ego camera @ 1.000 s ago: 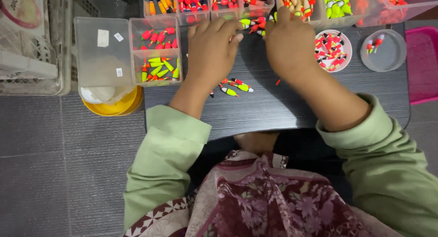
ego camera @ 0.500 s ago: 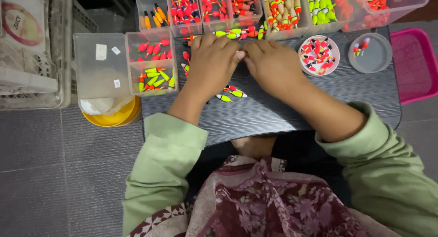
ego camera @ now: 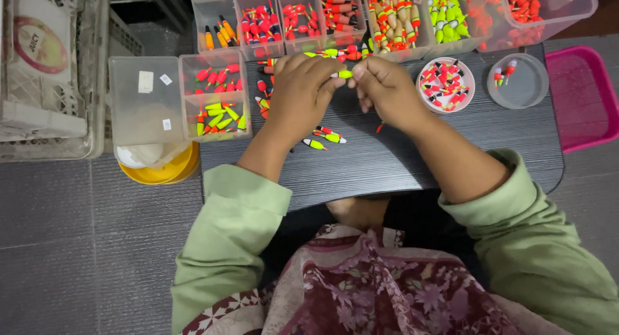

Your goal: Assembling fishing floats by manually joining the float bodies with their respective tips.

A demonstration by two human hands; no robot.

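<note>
Head view, looking straight down: both hands meet over the far part of a dark grey, wood-grained lap table. The left hand and the right hand face each other, fingertips nearly touching. Between them sits a small yellow-green, spindle-shaped plastic fishing float. Its long axis runs left to right, from one set of fingertips to the other. The left hand's thumb and forefinger are pinched together on the float's left end. The right hand's fingers are curled closed at the float's right end, but whether they actually grip it cannot be told from here; the knuckles hide the contact. Both hands are equally close to the float, which lies right at the fingertips and lifted off the table.

Just nearer the body than the left fingers, a few loose red-and-green floats lie on the table, tilted and pointing roughly left to right. Left of the left hand stands a clear plastic two-part box, with its right compartment holding red and green floats. Beyond both sets of fingers runs a row of clear compartment trays full of sorted floats. Right of the right hand sits a round white dish of red-and-white floats, and further right a round clear lid with two floats.
</note>
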